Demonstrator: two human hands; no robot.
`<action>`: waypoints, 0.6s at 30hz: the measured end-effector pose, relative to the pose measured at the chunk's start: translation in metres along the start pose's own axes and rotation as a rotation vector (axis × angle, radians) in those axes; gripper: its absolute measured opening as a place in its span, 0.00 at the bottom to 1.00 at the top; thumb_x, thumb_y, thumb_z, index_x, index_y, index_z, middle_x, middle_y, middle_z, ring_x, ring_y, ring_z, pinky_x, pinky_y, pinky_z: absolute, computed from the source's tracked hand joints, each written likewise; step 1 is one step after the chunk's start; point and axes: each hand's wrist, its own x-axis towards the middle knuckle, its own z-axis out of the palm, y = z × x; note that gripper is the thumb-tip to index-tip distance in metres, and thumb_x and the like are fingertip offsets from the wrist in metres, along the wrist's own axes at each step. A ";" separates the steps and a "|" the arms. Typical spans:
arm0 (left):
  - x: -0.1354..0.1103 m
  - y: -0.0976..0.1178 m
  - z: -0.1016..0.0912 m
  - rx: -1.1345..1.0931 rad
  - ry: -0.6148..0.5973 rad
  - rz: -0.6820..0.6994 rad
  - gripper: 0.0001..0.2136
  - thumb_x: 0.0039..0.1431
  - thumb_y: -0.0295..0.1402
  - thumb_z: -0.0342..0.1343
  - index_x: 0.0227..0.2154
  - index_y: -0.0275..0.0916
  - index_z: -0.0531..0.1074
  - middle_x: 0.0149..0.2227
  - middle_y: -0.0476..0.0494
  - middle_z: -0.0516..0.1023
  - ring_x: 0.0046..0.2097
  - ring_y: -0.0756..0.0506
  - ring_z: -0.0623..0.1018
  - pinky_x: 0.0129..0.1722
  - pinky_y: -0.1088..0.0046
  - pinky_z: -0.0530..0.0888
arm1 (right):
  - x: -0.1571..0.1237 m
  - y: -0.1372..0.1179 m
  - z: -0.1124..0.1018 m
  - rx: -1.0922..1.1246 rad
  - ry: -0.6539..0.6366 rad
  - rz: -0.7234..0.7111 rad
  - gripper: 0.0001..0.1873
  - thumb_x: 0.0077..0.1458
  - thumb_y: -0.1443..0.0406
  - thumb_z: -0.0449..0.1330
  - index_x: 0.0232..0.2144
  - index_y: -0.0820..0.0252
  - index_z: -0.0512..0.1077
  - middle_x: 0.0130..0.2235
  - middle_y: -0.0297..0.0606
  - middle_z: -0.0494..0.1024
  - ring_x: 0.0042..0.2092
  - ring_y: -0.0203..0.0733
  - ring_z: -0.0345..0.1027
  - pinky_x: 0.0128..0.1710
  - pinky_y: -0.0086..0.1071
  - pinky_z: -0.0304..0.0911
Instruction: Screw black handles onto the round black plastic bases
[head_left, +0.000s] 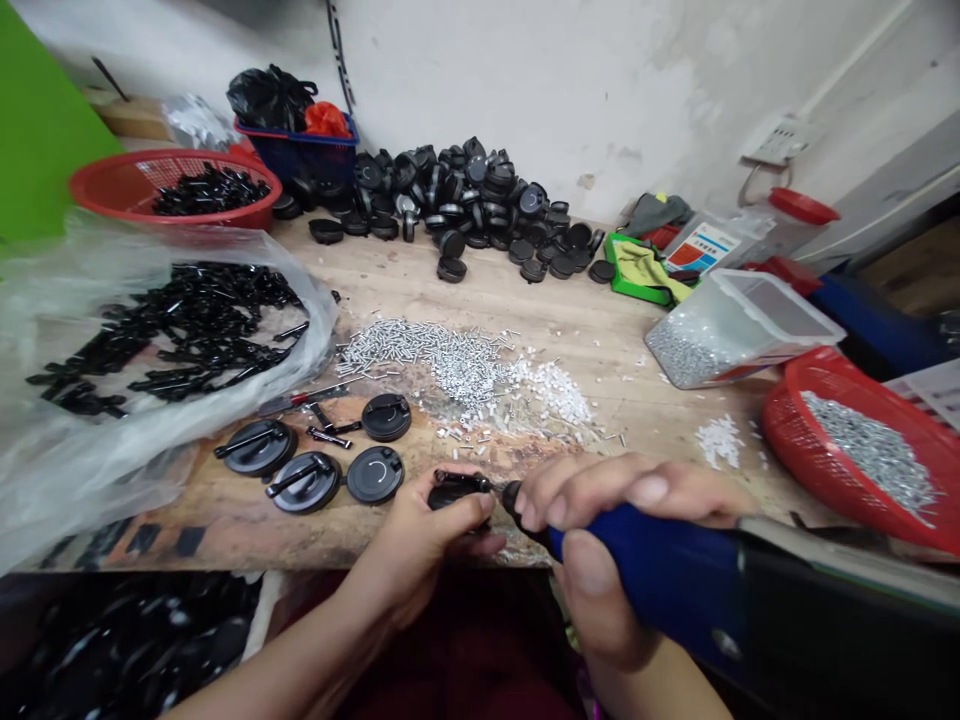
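My left hand is closed around a round black part, thumb over its top, and I hold it on the near side of the heap of metal pins. My right hand is wrapped round a blue driver, to the near right of the heap, with its nose pointing left at the edge of the black part; I cannot tell whether the tip touches it. To the near left of the heap lie four black discs, three with a lever across the top and one bare, showing a white curved mark. A few loose black levers lie just beside them, on that same side of the heap. Small white pieces spread from the heap's right edge. Left of the heap, a clear plastic bag gapes over many shiny black levers. Beyond the heap, by the wall, I have a big pile of black caps. Well to the right of the heap stand a clear box and a red basket, both holding small metal pieces
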 end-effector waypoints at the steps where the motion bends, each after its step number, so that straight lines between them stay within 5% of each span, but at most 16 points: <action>1: 0.000 0.000 -0.001 0.008 -0.004 0.008 0.14 0.45 0.30 0.66 0.33 0.36 0.69 0.31 0.49 0.69 0.35 0.48 0.72 0.33 0.69 0.78 | -0.001 0.001 0.001 -0.013 0.039 -0.012 0.16 0.48 0.72 0.58 0.40 0.55 0.61 0.26 0.27 0.68 0.22 0.32 0.65 0.21 0.33 0.67; 9: 0.002 0.004 -0.006 0.030 -0.066 -0.024 0.14 0.47 0.30 0.66 0.37 0.36 0.70 0.39 0.44 0.71 0.41 0.45 0.72 0.37 0.62 0.79 | 0.018 0.002 -0.012 -0.013 0.063 0.103 0.23 0.51 0.70 0.59 0.49 0.55 0.60 0.26 0.27 0.68 0.23 0.35 0.67 0.24 0.35 0.69; 14: -0.002 0.008 -0.010 0.030 -0.082 -0.036 0.14 0.49 0.30 0.64 0.39 0.36 0.70 0.44 0.42 0.71 0.42 0.46 0.73 0.39 0.63 0.79 | 0.032 0.010 -0.021 -0.247 0.127 0.112 0.23 0.49 0.68 0.63 0.48 0.55 0.63 0.26 0.27 0.68 0.23 0.34 0.66 0.24 0.33 0.68; 18: -0.006 0.010 -0.011 0.074 -0.045 -0.020 0.18 0.46 0.31 0.66 0.40 0.37 0.69 0.45 0.43 0.71 0.42 0.46 0.74 0.41 0.62 0.78 | 0.016 0.012 -0.033 -0.492 -0.029 0.107 0.25 0.54 0.65 0.58 0.54 0.52 0.59 0.39 0.37 0.70 0.41 0.44 0.71 0.41 0.42 0.70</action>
